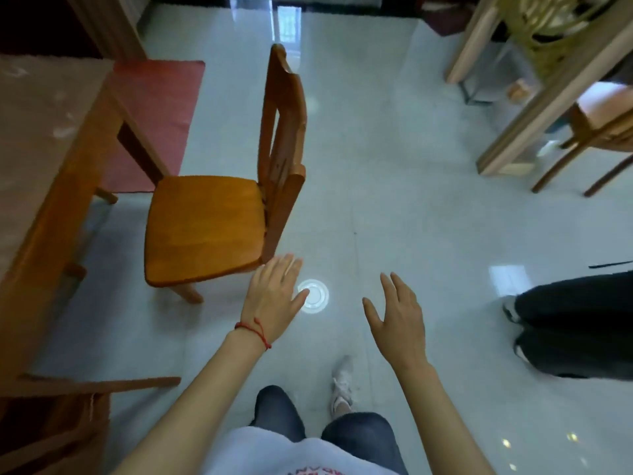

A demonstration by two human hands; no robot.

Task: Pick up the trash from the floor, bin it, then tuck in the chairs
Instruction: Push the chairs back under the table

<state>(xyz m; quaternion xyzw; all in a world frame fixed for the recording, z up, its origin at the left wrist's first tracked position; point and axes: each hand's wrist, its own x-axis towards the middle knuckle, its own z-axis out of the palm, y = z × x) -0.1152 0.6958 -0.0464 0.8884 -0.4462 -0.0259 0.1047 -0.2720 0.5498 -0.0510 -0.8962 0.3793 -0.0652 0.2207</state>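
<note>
Both arms reach forward over a glossy pale floor [428, 207]. The left hand [274, 296], with a red string bracelet [255, 332] at the wrist, is spread flat with fingers apart, holding nothing; its thumb overlaps the edge of a round white plastic lid [315, 296] lying on the floor. The right hand [399, 317] is also spread and empty, to the right of the lid. A wooden chair [205, 224] stands pulled out from the tabletop [44, 138] at left, its back toward the open floor. A red mat [154, 108] lies beyond the chair. Another person's dark trousers [579, 330] show at the right edge, and a pale wooden table [534, 108] stands at upper right.
</note>
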